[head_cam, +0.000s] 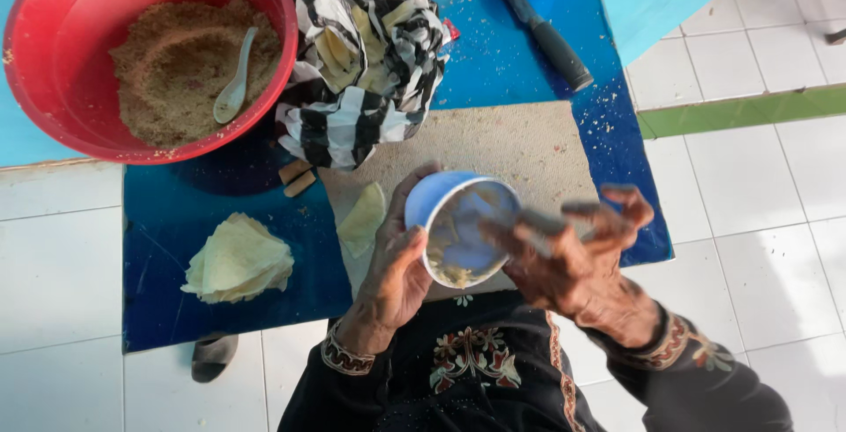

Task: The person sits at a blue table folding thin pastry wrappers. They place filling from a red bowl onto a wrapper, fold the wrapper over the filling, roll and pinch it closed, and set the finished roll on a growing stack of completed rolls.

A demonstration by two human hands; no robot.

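My left hand (394, 265) grips a small blue cup (441, 199), tilted so its mouth faces me, with pale paste smeared inside. My right hand (577, 256) holds a blurred spoon-like utensil (548, 221) that reaches into the cup's mouth. Both hands hover over a tan board (529, 146) lying on a blue mat (493, 62). One thin pale wrapper (363, 218) lies on the board next to my left hand.
A red bowl (53, 106) of brown crumbly filling holds a white spoon (234, 80) at top left. A black-and-white striped bag (366, 62) stands beside it. A stack of folded wrappers (238, 258) lies left. A dark-handled knife (542, 27) and two small rolls (296, 177) rest on the mat.
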